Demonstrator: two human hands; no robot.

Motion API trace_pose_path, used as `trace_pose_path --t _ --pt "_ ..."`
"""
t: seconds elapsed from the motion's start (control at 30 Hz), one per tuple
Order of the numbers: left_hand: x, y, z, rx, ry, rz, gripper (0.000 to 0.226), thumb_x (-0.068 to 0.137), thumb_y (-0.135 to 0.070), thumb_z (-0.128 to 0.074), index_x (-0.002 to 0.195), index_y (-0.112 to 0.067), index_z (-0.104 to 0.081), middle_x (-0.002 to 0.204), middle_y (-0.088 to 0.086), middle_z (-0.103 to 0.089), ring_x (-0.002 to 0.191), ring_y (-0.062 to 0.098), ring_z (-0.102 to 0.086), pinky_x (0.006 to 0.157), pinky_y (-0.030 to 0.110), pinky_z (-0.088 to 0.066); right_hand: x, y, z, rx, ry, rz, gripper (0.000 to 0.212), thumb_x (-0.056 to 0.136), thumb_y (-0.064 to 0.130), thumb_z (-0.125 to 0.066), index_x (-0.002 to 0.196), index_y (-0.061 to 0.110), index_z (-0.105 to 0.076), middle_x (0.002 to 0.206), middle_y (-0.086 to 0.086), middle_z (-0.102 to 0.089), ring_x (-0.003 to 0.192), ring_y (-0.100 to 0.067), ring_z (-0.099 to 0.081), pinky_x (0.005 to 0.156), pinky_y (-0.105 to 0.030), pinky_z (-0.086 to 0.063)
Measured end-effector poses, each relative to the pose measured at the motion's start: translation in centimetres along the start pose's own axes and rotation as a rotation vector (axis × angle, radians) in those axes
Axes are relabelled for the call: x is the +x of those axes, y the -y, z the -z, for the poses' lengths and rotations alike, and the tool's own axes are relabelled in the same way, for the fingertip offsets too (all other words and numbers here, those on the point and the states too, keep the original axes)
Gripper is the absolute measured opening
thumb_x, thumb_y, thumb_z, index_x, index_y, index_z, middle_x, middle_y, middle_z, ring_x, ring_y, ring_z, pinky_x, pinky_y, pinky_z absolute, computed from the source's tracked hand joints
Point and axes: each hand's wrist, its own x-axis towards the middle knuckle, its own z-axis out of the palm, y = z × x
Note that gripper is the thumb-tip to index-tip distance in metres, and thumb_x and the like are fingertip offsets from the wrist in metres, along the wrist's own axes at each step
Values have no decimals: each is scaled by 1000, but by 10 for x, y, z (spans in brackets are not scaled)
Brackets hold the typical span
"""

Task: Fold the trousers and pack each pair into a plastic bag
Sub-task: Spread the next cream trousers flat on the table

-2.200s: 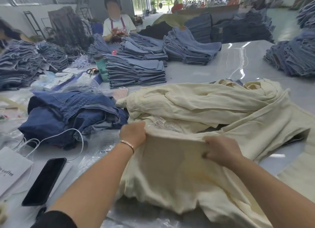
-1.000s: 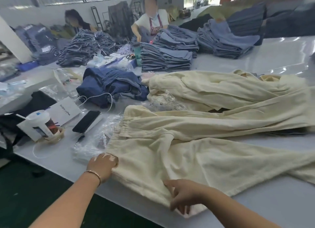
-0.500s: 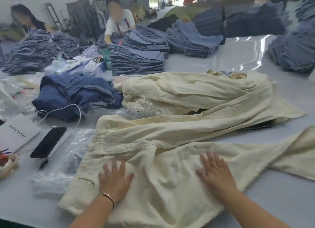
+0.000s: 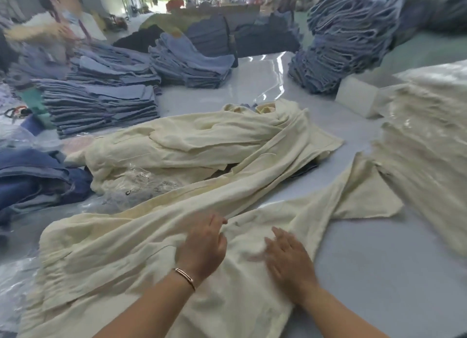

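A pair of cream trousers (image 4: 121, 246) lies spread flat on the grey table in front of me, waistband to the left, legs running off to the right. My left hand (image 4: 202, 246) presses flat on the cloth near the crotch, a bracelet on its wrist. My right hand (image 4: 288, 259) lies flat on the near leg just to the right of it, fingers straight. More cream trousers (image 4: 214, 140) lie in a loose heap behind. Crumpled clear plastic bags (image 4: 136, 183) sit between the heap and the spread pair.
Bagged cream trousers (image 4: 424, 145) are stacked at the right. Folded denim stacks (image 4: 101, 105) (image 4: 192, 62) (image 4: 338, 47) stand behind. Loose dark jeans (image 4: 38, 176) lie at the left. A person works at the far left (image 4: 50, 29). Bare table (image 4: 379, 262) shows at the right.
Both hands have slid rightwards along the cream trousers, smoothing the cloth, and now lie close together. My view has swung to the right, bringing the bagged stack into sight.
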Motion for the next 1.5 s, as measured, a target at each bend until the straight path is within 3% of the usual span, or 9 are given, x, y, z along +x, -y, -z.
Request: trace_pose_path --t 0.07,0.2,0.4,0.63,0.8,0.93,1.1,1.3,1.5 --pt "14 -29 -23 -39 82 -78 32 90 -21 -51 122 -20 -53 121 -2 -53 114 19 -50 96 28 -39 -10 -27 17 83 -252 -161 45 83 30 -40 107 8 -71 121 -19 -64 107 -36 -63 88 -41 -51" --pt "39 -92 -69 46 243 -158 45 95 -46 -43 134 -24 -43 132 -4 -46 124 16 -43 101 29 -36 -12 -102 42 270 -383 -553 29 82 6 -53 107 1 -67 105 -16 -65 95 -38 -61 73 -39 -49" --pt "95 -174 -131 181 280 -104 64 84 -62 -47 134 -22 -38 134 -2 -42 125 21 -39 96 35 -37 17 -194 63 558 -225 -681 31 89 11 -54 118 18 -57 92 4 -58 83 -19 -56 69 -29 -41" --pt "163 -221 -165 253 264 99 28 93 -37 -39 107 -18 -54 115 1 -55 113 22 -49 85 34 -40 69 -250 70 600 210 -507 20 90 29 -55 110 28 -57 92 9 -52 87 -13 -54 71 -22 -37" --pt "180 -231 -153 84 94 256 22 94 -33 -41 91 -15 -53 100 0 -55 101 21 -52 78 34 -42 111 -245 90 1337 280 -665 40 96 55 -40 99 19 -58 94 -3 -62 87 -20 -62 80 -34 -52" --pt "166 -238 -158 380 401 190 53 86 -58 -54 118 -16 -56 124 1 -43 120 24 -40 87 39 -44 129 -243 104 1881 444 -681 47 92 56 -49 118 17 -50 125 -19 -57 116 -33 -57 102 -42 -44" --pt "149 -224 -166 368 336 141 26 95 -22 -39 110 -10 -56 127 5 -41 117 24 -42 84 37 -46 131 -246 108 1818 440 -778 70 87 32 -67 144 8 -34 147 -27 -33 129 -42 -44 103 -49 -43" --pt "122 -204 -163 461 380 240 35 90 -31 -41 121 -17 -45 125 4 -48 114 25 -50 80 37 -47 125 -231 109 1626 309 -776 7 95 13 -57 95 9 -51 90 -12 -62 90 -33 -60 81 -45 -49" --pt "108 -212 -121 331 450 14 21 93 -36 -39 95 -19 -51 108 7 -63 101 29 -57 70 34 -38 97 -222 115 1616 -109 -880 22 82 -4 -50 66 11 -51 64 -7 -49 63 -26 -48 64 -41 -49"
